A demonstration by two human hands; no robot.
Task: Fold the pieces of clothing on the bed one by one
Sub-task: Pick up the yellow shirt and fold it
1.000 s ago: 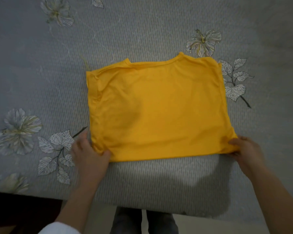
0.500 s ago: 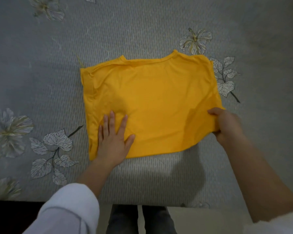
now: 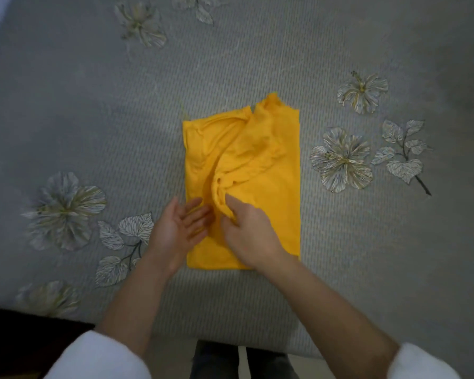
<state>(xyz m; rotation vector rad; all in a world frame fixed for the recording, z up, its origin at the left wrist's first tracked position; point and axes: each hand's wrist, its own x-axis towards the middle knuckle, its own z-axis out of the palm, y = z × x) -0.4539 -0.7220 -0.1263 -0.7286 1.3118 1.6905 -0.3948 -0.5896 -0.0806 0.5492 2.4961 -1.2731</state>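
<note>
Yellow shirt [image 3: 271, 187]: folded down to a tall, narrow rectangle, lying in the middle of the bed towards the person's side. The right edge and bottom edge look pretty straight.
Top layer: kinda messy tbh. A loose flap runs diagonally from the top of the shirt down to the lower left, with wrinkles bunching to a knot just above the right hand.
Grey bed cover [image 3: 93, 119]: ribbed weave with pale flower and leaf prints [image 3: 341, 160] scattered on both sides of the shirt.
Left hand [image 3: 175, 231]: sits at the shirt's lower-left edge, palm turned up and facing the other hand. Its fingers [image 3: 196, 214] are straight and relaxed, lying over the cloth's edge and not gripping anything.
Right hand [image 3: 246, 233]: on top of the shirt's lower half, back of the hand up, wrist angled in from the lower right. Its fingers [image 3: 230, 201] are curled and pinching the bunched end of that flap; the tips are mostly tucked into the cloth.
Hands together: just beside each other, nearly touching, both on the left part of the shirt.
Arms: both forearms bare, reaching in from the bottom, with white sleeves [image 3: 99, 356] pushed up near the elbows.
Bottom edge: dark trousers [image 3: 216, 359] showing just past the end of the bed.
</note>
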